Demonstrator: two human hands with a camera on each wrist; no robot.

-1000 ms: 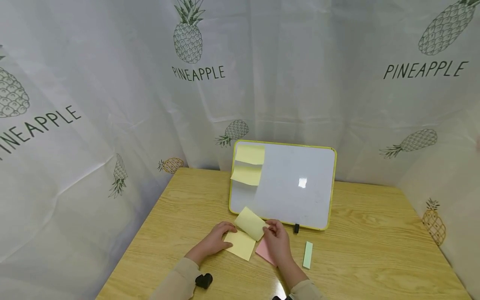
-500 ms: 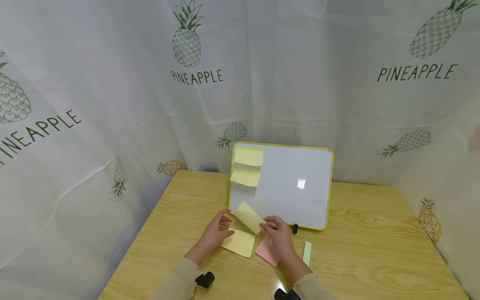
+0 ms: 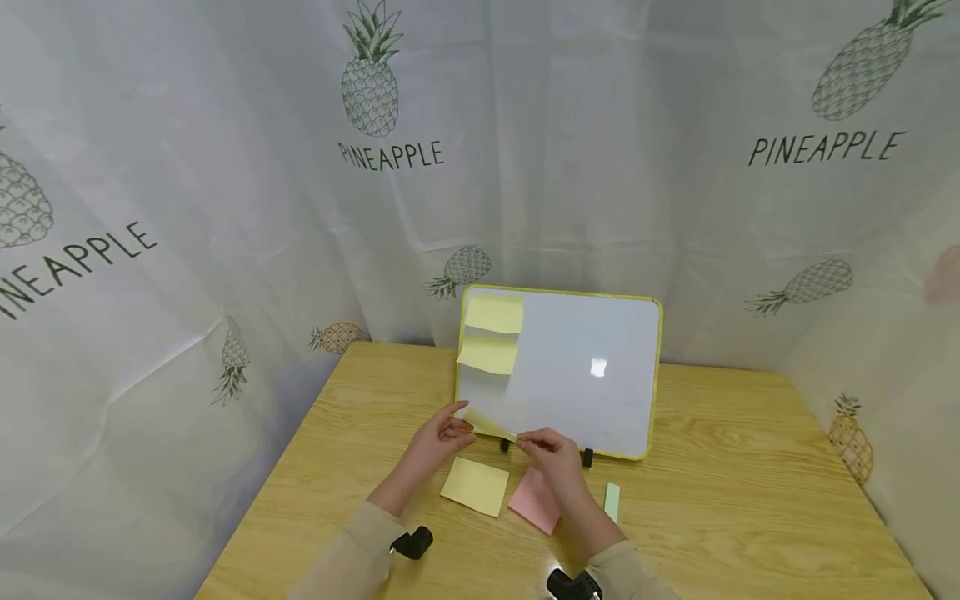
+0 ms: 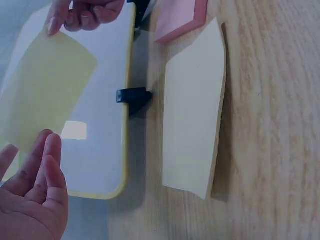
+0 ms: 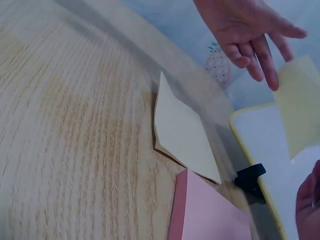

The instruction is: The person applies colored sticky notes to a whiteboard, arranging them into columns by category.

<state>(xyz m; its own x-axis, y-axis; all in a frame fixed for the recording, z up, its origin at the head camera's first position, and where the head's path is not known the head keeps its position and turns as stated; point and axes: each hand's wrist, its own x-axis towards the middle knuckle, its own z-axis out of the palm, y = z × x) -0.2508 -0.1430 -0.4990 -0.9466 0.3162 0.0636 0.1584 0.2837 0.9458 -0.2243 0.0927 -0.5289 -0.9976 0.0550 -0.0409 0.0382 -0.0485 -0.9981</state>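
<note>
My right hand (image 3: 555, 462) pinches one corner of a loose yellow sticky note (image 4: 47, 87), which hangs in front of the whiteboard's lower left part. Relaxed, fairly straight fingers of my left hand (image 3: 437, 437) touch the note's other end; in the right wrist view the left hand (image 5: 250, 37) shows its palm with fingers spread. Below the hands, a yellow sticky note pad (image 3: 476, 487) lies on the table, its edges slightly curled. Beside it is a pink sticky note pad (image 3: 536, 500), partly covered by my right hand in the head view.
The yellow-framed whiteboard (image 3: 585, 350) leans upright at the back on black feet (image 4: 132, 96). Two yellow notes, an upper note (image 3: 494, 314) and a lower note (image 3: 487, 355), stick to its left side. A narrow green pad (image 3: 612, 502) lies right on the wooden table (image 3: 720, 483).
The loose note has moved up and away from the yellow pad to the board's lower left, tilting nearly edge-on. Both hands moved forward with it; my left hand has left the pad.
</note>
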